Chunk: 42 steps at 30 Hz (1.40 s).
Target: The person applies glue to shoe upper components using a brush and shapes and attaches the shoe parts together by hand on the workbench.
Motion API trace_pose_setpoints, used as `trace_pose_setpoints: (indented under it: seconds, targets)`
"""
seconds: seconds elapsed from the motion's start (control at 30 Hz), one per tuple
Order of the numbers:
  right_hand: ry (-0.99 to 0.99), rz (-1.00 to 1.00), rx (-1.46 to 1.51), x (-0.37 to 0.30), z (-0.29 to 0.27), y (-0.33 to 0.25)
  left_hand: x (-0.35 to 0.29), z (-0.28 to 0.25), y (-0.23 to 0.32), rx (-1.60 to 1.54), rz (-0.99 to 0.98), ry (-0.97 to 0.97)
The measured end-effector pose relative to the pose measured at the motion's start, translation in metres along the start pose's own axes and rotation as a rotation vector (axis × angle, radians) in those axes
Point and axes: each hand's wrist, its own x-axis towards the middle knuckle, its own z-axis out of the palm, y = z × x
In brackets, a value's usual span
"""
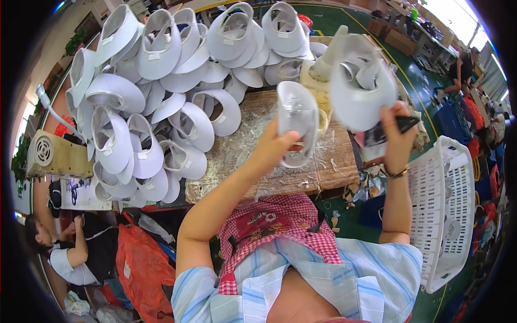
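Observation:
My left hand (277, 145) is closed on the edge of a white oval piece (308, 116), a sun visor by its look, tilted up above the worn wooden board (237, 156). My right hand (397, 137) is raised, its fingers closed at the brim of another white sun visor (350, 105), slightly blurred. A flat black thing (375, 134) shows on both sides of that hand; whether the fingers hold it too, I cannot tell. Behind the visor rises a pale cone-shaped machine part (329, 56). White sun visors (159, 59) pile up in stacks to the left.
A white slotted plastic basket (425, 215) stands at the right. To the left sits a beige machine box (56, 155), with a person (70, 253) beyond a red plastic bag (141, 269). Another person (464, 70) sits far right. Scraps lie on the green floor.

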Motion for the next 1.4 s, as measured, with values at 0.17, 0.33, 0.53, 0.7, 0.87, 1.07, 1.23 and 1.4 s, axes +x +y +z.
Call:
trace_pose_setpoints:
  seconds: [0.17,0.33,0.53,0.7,0.87,1.07,1.23,1.4]
  targets:
    - [-0.176,0.357,-0.015,0.087,-0.093,0.153,-0.031,-0.052,0.008,-0.45,0.066,0.037]
    - [-0.401,0.323,-1.582,0.092,-0.061,0.167,-0.057,-0.059,0.004,-0.346,0.165,0.125]
    - [-0.548,0.173,-0.431,0.024,0.022,0.061,-0.066,-0.054,-0.012,-0.5,0.126,0.077]
    - [-0.954,0.169,-0.315,-0.04,0.096,0.021,-0.064,-0.04,-0.024,-0.651,0.096,0.04]
    - [-0.923,-0.101,-0.736,-0.037,0.11,-0.009,-0.072,-0.049,-0.021,0.337,0.338,0.338]
    - [-0.997,-0.215,-0.884,-0.044,0.133,-0.024,-0.077,-0.023,-0.001,1.235,0.516,0.402]
    - [-0.986,-0.288,-0.887,-0.043,0.13,-0.026,-0.066,-0.035,-0.007,1.237,0.482,0.414]
    - [-1.023,-0.242,-0.885,-0.032,0.114,-0.021,-0.073,-0.072,-0.003,0.666,0.122,0.315]
